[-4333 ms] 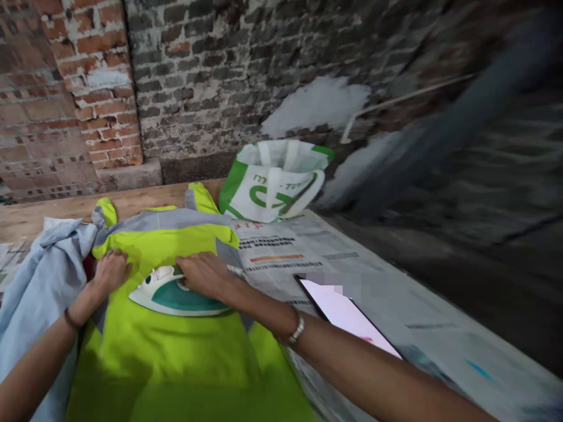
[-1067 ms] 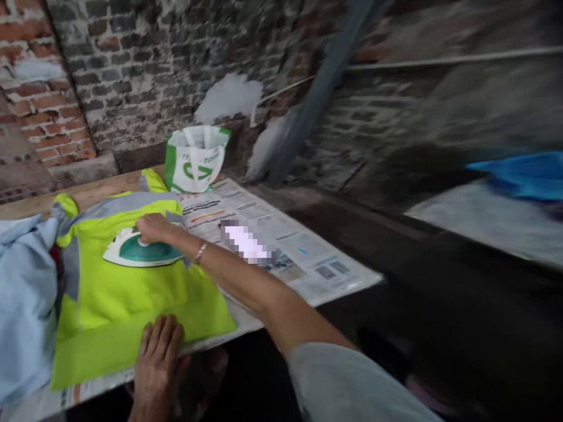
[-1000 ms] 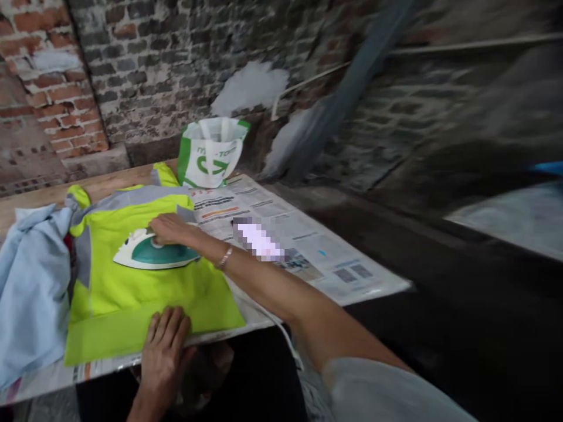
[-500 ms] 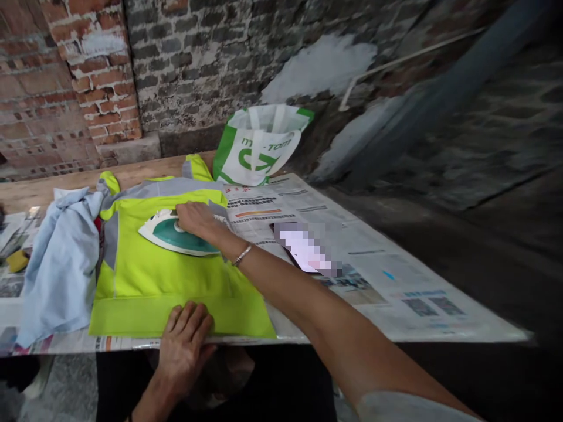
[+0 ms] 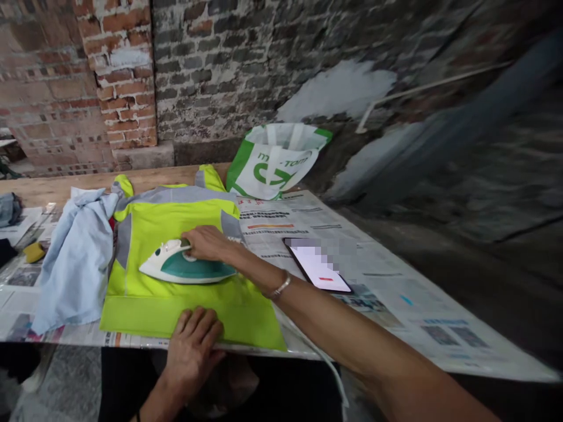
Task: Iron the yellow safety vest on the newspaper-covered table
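Note:
A yellow-green and grey long-sleeved top (image 5: 158,313) lies spread out, its hem at the table's front edge. My right hand (image 5: 209,243) is closed around the handle of a white and teal iron (image 5: 193,269). The iron rests on the middle of the top, its tip pointing left. A pale cord (image 5: 328,360) runs below my right forearm and over the table's front edge. My left hand (image 5: 196,337) rests on the hem with its fingers laid over the fabric. The thumb is partly below the table edge.
Left of the top lies a light blue garment (image 5: 79,258), with a yellow sponge-like piece (image 5: 34,252) beyond it. To the right, a phone (image 5: 319,266) with a lit screen lies on newspaper (image 5: 378,275). A white and green bag (image 5: 279,164) stands near the brick wall (image 5: 211,76).
The iron, held in my right hand, has slid over the top toward the hem. My left hand stays on the hem. The view has shifted somewhat, and the cord now shows.

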Demonstrator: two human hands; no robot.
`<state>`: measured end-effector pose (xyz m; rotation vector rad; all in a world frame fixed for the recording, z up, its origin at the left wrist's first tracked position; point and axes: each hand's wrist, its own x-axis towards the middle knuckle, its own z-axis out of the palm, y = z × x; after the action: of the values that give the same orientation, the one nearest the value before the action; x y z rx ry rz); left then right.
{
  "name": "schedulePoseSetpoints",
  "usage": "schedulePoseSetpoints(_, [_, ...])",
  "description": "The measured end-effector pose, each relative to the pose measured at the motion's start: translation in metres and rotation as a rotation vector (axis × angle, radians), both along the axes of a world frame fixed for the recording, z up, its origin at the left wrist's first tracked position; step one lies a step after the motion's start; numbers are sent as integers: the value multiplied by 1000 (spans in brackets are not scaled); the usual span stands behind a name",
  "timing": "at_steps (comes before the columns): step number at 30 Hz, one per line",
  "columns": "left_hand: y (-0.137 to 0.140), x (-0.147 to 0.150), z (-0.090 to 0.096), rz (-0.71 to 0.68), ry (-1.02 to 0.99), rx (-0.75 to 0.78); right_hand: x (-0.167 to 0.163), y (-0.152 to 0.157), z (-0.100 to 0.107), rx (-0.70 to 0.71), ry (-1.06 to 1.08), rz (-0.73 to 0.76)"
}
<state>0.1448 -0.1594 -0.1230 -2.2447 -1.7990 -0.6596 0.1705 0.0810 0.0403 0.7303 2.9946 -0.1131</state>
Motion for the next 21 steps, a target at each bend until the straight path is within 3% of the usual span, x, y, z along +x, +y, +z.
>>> schedulePoseSetpoints(4, [-1,0,-3,8,10,14,12,-19,2,-11,-37,83])
schedulePoseSetpoints(8, [0,-2,-4,7,34,34,6,-12,2,21,-22,49])
schedulePoseSetpoints(16, [1,-4,-4,12,89,100,-30,36,-4,101,70,-284])
schedulePoseSetpoints(21, [2,-3,-6,13,87,104,-33,28,-4,72,91,-355])
